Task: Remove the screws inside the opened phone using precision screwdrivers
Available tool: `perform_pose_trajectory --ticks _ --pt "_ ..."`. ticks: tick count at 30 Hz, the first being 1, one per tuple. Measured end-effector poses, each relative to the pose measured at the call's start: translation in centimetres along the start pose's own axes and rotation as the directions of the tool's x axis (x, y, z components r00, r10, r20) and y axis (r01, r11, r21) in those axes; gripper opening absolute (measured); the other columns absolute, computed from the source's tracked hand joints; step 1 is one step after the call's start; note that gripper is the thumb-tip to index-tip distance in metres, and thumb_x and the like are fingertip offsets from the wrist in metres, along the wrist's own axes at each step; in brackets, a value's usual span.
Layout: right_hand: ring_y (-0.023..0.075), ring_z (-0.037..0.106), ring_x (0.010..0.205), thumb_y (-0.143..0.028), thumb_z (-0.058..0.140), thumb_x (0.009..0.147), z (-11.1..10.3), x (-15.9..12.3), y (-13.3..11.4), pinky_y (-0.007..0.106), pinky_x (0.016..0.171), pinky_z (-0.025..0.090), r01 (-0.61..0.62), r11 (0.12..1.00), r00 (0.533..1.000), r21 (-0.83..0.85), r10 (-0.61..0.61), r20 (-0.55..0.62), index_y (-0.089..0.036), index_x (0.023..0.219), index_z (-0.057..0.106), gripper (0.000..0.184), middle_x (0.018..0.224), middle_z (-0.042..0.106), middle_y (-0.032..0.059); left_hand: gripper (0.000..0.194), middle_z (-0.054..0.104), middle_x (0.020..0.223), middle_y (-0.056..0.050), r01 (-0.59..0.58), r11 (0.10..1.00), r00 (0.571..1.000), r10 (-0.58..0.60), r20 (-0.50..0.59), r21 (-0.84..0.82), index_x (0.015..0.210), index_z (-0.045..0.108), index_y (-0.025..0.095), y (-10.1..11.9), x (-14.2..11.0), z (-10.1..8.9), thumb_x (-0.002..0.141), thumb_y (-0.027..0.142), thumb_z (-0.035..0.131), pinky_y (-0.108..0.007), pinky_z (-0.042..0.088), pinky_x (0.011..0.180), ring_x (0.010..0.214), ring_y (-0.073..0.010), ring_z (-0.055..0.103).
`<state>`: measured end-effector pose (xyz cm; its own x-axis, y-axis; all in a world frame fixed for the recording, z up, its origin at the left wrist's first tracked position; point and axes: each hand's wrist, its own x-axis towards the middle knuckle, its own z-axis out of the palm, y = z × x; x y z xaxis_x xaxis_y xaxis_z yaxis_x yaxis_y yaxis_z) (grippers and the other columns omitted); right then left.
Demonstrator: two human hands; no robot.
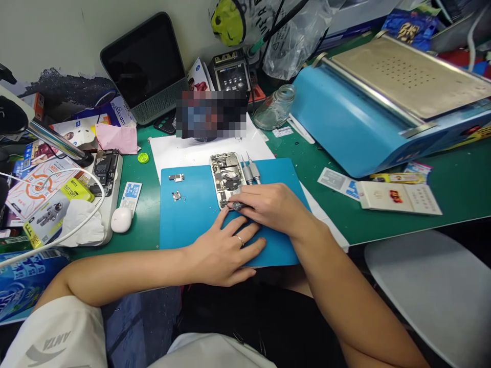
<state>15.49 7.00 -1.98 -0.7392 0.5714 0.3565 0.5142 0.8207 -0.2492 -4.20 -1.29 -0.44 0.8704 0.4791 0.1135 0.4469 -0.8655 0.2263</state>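
An opened phone body (227, 176), its inner parts exposed, lies on a blue work mat (187, 225). My right hand (268, 208) pinches a short dark-handled tool (238, 206) over the phone's lower end; the tool's exact kind is hard to make out. My left hand (228, 248) rests on the mat, fingers spread, with its index fingertip at the phone's bottom edge. Two screwdrivers (249, 171) with grey handles lie beside the phone, just past my right hand. On the mat's left side sit a small metal phone part (177, 178) and another small part (176, 195).
A blue machine with a perforated metal plate (402, 71) fills the right side. A glass jar (275, 107), a tablet-like screen (143, 66) and a blurred-out patch stand at the back. At left are boxes, a white cable (102, 189) and a white earbud case (121, 220).
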Motion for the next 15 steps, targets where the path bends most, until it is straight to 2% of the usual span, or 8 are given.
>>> perform_pose_trajectory --ticks 15 --pt "0.0143 0.065 0.069 -0.013 0.056 0.094 0.11 -0.08 0.1 0.027 0.057 0.038 0.006 1.0 1.0 -0.003 -0.006 0.008 -0.019 0.098 0.072 0.018 0.076 0.071 0.0018 0.056 0.052 0.145 -0.023 -0.001 1.0 1.0 0.001 0.02 0.001 0.142 0.052 0.008 0.07 0.05 -0.06 0.1 0.046 0.05 -0.071 0.026 0.116 0.134 -0.0403 0.047"
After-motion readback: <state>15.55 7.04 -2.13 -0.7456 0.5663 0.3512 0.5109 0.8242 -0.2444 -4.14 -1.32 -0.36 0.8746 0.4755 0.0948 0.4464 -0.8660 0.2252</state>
